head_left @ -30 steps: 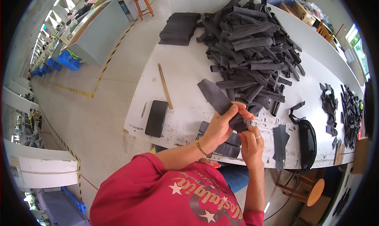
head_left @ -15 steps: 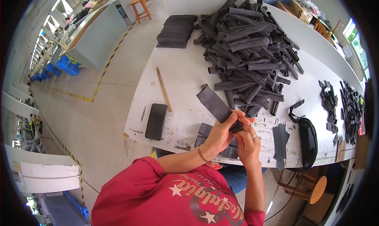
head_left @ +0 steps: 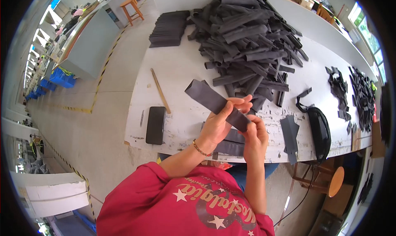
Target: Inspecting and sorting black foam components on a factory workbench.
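Observation:
A dark grey fabric tube (head_left: 206,96) slants over the front of the table, held by both my hands. My left hand (head_left: 220,122) grips it around the middle, thumb on top. At its lower right end, my right hand (head_left: 255,139) pinches it between thumb and fingers. The tube's upper left end stands slightly open. Beneath my hands, more dark fabric pieces (head_left: 231,144) lie at the table's near edge, partly hidden by my hands. A big heap of similar tubes (head_left: 251,38) rises just beyond.
On the white table (head_left: 181,67) stand a neat stack of dark pieces (head_left: 168,28), a wooden stick (head_left: 161,91) and a black phone (head_left: 156,125). Toward the right are flat dark strips (head_left: 291,137), a black mesh-covered object (head_left: 320,135) and smaller piles (head_left: 363,100). A wooden stool (head_left: 336,181) stands below.
My hands have moved apart along the fabric tube, and its lower right end, bunched under my fingers before, now lies straighter. The whole view has shifted slightly.

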The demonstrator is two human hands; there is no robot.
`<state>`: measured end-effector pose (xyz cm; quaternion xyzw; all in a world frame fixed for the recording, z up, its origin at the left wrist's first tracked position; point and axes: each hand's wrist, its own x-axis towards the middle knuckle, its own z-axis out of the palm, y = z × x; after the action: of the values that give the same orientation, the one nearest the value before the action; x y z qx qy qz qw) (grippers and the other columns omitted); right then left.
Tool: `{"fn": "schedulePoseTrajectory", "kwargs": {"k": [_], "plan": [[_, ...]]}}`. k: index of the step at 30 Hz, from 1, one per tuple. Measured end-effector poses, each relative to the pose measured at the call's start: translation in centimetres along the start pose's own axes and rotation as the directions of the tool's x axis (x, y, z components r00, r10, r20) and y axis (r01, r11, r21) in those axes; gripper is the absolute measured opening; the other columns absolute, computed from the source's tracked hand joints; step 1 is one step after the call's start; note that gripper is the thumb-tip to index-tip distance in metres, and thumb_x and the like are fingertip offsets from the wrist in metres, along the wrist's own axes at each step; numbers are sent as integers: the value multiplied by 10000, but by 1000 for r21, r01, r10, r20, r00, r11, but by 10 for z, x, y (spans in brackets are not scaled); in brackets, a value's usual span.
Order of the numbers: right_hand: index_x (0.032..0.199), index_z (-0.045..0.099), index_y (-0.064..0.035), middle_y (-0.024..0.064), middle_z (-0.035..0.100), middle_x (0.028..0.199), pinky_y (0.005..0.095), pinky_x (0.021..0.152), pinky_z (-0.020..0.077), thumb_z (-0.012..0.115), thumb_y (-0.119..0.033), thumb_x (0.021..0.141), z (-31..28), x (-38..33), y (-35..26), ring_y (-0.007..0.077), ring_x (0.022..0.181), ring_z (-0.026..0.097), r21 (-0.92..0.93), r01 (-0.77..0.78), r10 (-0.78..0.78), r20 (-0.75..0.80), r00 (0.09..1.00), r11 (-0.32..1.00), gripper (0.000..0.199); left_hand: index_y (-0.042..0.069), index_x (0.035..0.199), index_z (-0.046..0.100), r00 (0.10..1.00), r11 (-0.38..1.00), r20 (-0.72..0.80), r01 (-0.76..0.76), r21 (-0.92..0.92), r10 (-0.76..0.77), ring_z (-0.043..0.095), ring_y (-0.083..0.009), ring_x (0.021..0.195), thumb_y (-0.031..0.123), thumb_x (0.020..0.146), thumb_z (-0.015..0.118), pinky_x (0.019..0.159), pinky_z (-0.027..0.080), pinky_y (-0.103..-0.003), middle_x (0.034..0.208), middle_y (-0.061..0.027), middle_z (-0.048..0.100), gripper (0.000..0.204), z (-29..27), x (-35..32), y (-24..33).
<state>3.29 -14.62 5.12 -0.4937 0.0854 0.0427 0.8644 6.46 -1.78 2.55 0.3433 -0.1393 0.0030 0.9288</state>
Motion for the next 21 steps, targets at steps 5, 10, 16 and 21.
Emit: {"fn": "schedulePoseTrajectory", "kwargs": {"k": [5,10,16,21], "plan": [[871,615,-7,83,586,822,283,664,437,692,58,797,-15,1,4,182,734,547,-613,634,-625,275,730,471,125,2,1132,591,963,998,-271,-21,-67,2,653,-292,998,254,937,628,889,531,-444,1032,-152,668,321,-25,-11,19],[869,620,-25,85,595,792,285,629,440,732,61,756,-22,-4,-4,198,698,544,-634,667,-618,355,701,391,181,-15,952,651,938,999,-345,32,-12,-34,690,-302,871,135,900,670,813,562,-434,901,-163,691,159,-44,-23,34],[831,627,-8,-37,573,749,199,632,378,683,-104,891,-36,7,11,38,700,471,-479,255,-271,38,962,840,126,-27,989,660,884,991,-453,136,6,-119,684,-282,884,126,923,632,825,555,-397,909,-139,689,169,-46,-28,31],[876,653,-4,-51,570,764,190,636,355,674,-101,889,-72,16,35,35,706,465,-515,37,-52,-14,999,856,100,-18,959,704,776,888,-601,399,228,-194,661,-143,792,137,875,697,722,516,-259,906,-86,709,176,-79,-48,20]]}}
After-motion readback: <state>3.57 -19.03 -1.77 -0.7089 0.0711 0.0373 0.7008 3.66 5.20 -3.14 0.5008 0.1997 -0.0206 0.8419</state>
